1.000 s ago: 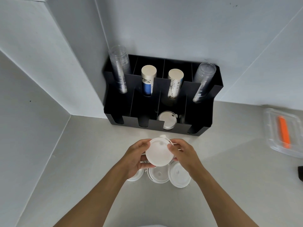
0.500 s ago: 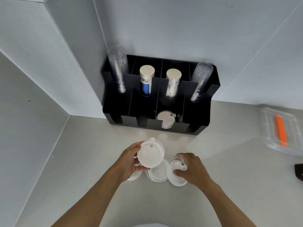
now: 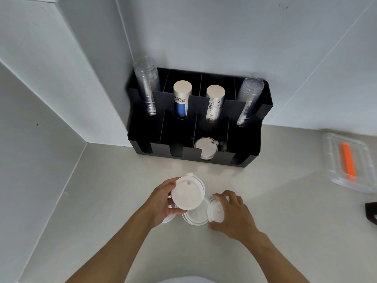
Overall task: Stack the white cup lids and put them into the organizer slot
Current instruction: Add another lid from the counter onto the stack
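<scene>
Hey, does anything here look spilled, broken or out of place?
Nothing spilled or broken. The white plastic cup lids lie loose and overlapping on the grey counter, and those in the black organizer's front slot sit tilted.

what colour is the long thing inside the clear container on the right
Orange. The strip lies inside the clear container at the counter's right edge, seen in the head view.

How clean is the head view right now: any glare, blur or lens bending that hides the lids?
Head view: soft even light, no harsh glare; wide-angle lens bows the wall seams and organizer; white lids wash out against the pale counter, edges faint; left hand and right hand sharp, no motion blur.
</scene>
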